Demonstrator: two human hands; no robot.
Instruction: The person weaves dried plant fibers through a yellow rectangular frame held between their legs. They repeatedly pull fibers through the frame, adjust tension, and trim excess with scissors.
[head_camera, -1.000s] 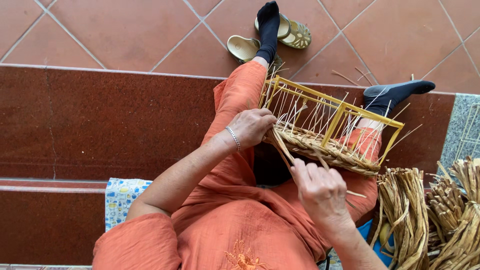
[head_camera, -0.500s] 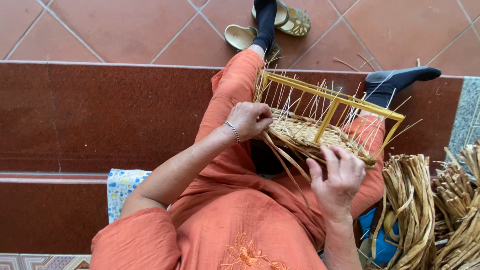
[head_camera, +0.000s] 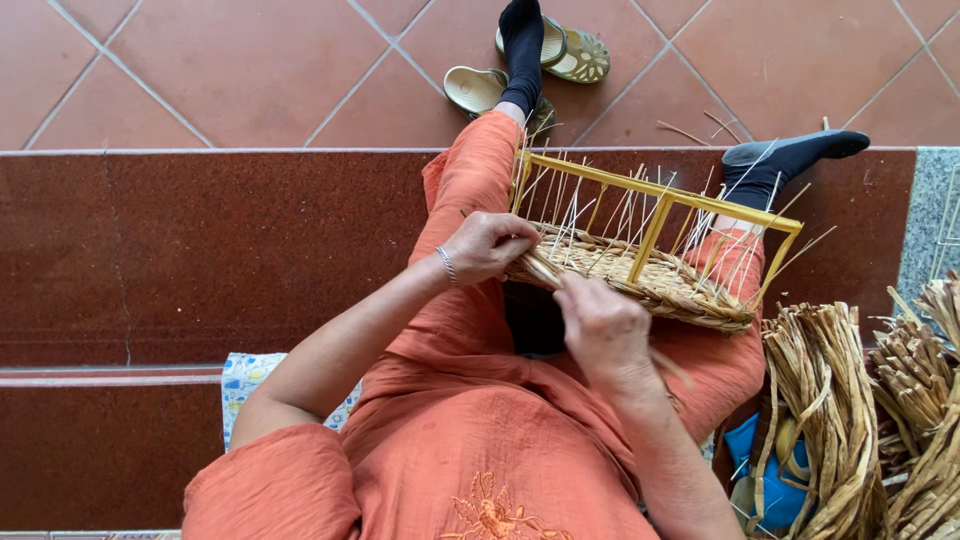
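Note:
A half-woven straw basket on a yellow wire frame rests tilted across my lap, with thin upright stakes poking out of it. My left hand grips the basket's near left corner. A silver bracelet sits on that wrist. My right hand is closed on a flat straw strand at the woven rim, right beside my left hand. The strand's loose end runs down behind my right wrist.
Bundles of dried straw lie at my right, over a blue object. A pair of beige sandals sits on the tiled floor beyond my black-socked feet. A patterned cushion lies under me on the red stone step.
My right hand has moved up and left from below the basket to its rim, pulling the straw strand in. My left hand has stayed on the corner.

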